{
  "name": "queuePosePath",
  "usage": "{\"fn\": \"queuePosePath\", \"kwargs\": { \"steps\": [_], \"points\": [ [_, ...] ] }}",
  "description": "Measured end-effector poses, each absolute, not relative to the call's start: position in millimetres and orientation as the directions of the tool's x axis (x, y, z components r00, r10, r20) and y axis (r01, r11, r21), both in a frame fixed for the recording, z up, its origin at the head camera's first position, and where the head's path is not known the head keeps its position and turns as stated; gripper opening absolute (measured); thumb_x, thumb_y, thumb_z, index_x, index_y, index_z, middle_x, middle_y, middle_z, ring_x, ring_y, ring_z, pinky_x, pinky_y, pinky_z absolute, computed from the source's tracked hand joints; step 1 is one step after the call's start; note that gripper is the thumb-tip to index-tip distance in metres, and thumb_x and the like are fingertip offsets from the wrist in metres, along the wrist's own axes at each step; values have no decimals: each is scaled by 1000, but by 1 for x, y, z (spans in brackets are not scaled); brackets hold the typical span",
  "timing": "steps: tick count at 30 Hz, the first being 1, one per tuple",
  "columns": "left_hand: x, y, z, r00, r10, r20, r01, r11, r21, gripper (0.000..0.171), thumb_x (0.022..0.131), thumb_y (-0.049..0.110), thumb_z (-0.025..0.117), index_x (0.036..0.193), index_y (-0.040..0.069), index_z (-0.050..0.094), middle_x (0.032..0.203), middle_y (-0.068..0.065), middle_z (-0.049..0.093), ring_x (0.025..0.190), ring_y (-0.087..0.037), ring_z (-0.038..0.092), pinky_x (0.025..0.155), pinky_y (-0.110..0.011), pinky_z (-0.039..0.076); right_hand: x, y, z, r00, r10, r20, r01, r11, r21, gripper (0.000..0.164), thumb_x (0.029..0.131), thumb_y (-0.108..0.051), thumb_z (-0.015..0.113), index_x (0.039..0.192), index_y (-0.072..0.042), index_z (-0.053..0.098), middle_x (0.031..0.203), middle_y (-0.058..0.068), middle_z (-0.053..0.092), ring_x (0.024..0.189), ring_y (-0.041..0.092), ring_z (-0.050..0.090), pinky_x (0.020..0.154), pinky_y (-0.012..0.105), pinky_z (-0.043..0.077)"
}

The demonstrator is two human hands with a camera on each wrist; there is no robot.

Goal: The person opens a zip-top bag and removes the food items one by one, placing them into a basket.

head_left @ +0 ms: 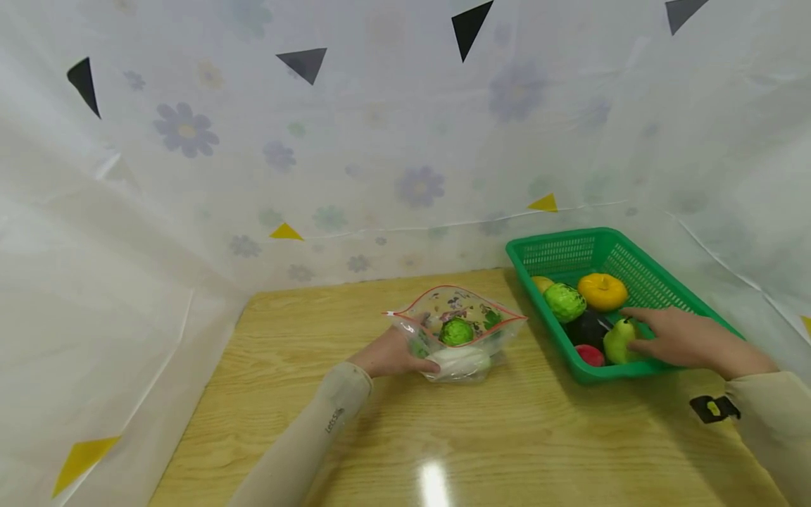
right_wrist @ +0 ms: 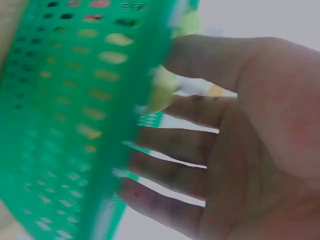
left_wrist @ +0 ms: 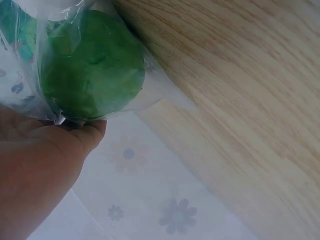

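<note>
On the wooden table, my left hand (head_left: 394,352) grips the left side of a clear zip bag (head_left: 503,345) with a red seal, its mouth spread wide. Inside lie a bumpy green fruit (head_left: 457,332), a white item (head_left: 461,360) and some green leafy-looking pieces. A round green item (left_wrist: 95,65) shows through the plastic in the left wrist view, close to my fingertips. To the right, my right hand (head_left: 690,339) reaches into a green basket (head_left: 608,374), thumb and fingers spread about a green pear (head_left: 617,343). Contact with the pear cannot be made out.
Around the pear in the basket are a yellow pumpkin (head_left: 602,291), another bumpy green fruit (head_left: 565,303), a dark purple item (head_left: 589,328), a red one (head_left: 590,355) and a partly hidden yellowish one. A white flowered sheet (head_left: 380,141) hangs behind and beside the table (head_left: 304,338).
</note>
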State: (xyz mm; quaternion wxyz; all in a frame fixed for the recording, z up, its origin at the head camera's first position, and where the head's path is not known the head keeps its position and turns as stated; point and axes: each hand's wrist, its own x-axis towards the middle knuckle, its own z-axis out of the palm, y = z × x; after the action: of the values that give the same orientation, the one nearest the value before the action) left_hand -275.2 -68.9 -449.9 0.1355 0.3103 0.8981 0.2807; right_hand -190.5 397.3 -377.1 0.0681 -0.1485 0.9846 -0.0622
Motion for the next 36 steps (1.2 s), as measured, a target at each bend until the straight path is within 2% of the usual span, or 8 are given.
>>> {"fn": "queuePosePath", "kwargs": {
  "steps": [5, 8, 13, 16, 21, 26, 32, 36],
  "points": [
    [-275, -69, -447, -771, 632, -78, 484, 660, 574, 83, 70, 60, 74, 134, 12, 52, 156, -8, 15, 134, -22, 19, 108, -44, 29, -188, 371, -359, -960, -279, 38, -280, 959, -43, 72, 89, -40, 63, 139, 6, 40, 123, 35, 53, 105, 48, 49, 73, 62, 48],
    [-274, -69, -446, -772, 631, -79, 486, 666, 566, 65, 70, 59, 74, 121, 20, 63, 156, -7, 15, 135, -23, 17, 110, -44, 26, -187, 346, -349, -926, -339, 164, -348, 937, -30, 62, 87, -34, 67, 134, 3, 49, 123, 31, 55, 107, 45, 49, 76, 62, 48],
    [-274, -69, -445, -771, 632, -80, 483, 661, 574, 46, 71, 56, 75, 107, 29, 69, 156, -7, 16, 135, -23, 16, 110, -45, 25, -186, 292, -339, -774, -510, 376, -566, 823, -50, 33, 84, -19, 70, 115, -7, 66, 110, 12, 67, 95, 26, 58, 74, 52, 51],
    [-273, -70, -445, -772, 631, -74, 481, 657, 580, 43, 71, 55, 76, 106, 30, 69, 155, -8, 16, 135, -24, 16, 109, -46, 26, -187, 257, -335, -679, -586, 442, -681, 728, -80, 28, 86, -15, 69, 113, -11, 67, 108, 4, 67, 90, 17, 58, 71, 45, 53],
    [-275, -69, -449, -777, 626, -66, 473, 649, 595, 43, 69, 56, 77, 104, 32, 70, 155, -8, 18, 135, -23, 16, 110, -47, 24, -194, 207, -341, -599, -688, 410, -788, 599, -146, 26, 90, -15, 64, 116, -19, 65, 112, -4, 64, 93, 7, 54, 70, 35, 53],
    [-275, -65, -454, -765, 641, -63, 476, 628, 616, 43, 69, 57, 76, 105, 33, 70, 155, -9, 20, 135, -21, 17, 109, -48, 25, -211, 176, -360, -572, -747, 338, -816, 559, -147, 20, 93, -12, 57, 107, -22, 67, 110, -7, 64, 100, 6, 54, 81, 36, 53],
    [-273, -66, -457, -765, 644, -8, 506, 609, 611, 39, 69, 54, 78, 99, 31, 70, 153, -11, 25, 135, -22, 19, 110, -48, 24, -232, 155, -374, -641, -734, 222, -762, 642, -77, 18, 88, -12, 62, 96, -24, 73, 97, -8, 70, 93, 9, 57, 93, 52, 43],
    [-271, -67, -457, -754, 656, 25, 541, 599, 590, 44, 69, 51, 79, 104, 25, 70, 153, -13, 25, 135, -23, 18, 110, -48, 22, -244, 151, -381, -706, -704, 82, -708, 706, -35, 19, 89, -22, 64, 106, -21, 72, 104, -5, 70, 98, 13, 57, 103, 56, 31]
  ]
}}
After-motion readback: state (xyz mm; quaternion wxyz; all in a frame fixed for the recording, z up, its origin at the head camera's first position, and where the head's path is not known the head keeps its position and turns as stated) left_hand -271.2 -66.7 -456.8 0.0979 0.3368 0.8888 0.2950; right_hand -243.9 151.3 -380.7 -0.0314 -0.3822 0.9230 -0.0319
